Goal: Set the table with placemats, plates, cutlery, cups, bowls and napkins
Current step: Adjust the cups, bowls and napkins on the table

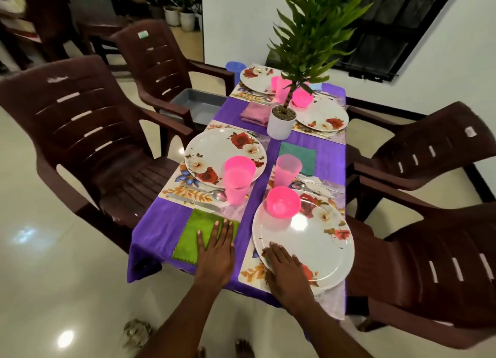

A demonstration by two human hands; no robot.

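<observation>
Left hand [214, 250]: flat, fingers spread on green napkin [200, 235] near counter [158, 220] edge
Right hand [284, 266]: flat, fingers together on near plate [319, 239] rim

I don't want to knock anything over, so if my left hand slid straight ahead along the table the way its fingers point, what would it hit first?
Probably the steel table knife lying across the floral placemat just beyond the green cloth napkin under your flat left hand. The pink plastic cup stands slightly right of that line; depth is uncertain.
</observation>
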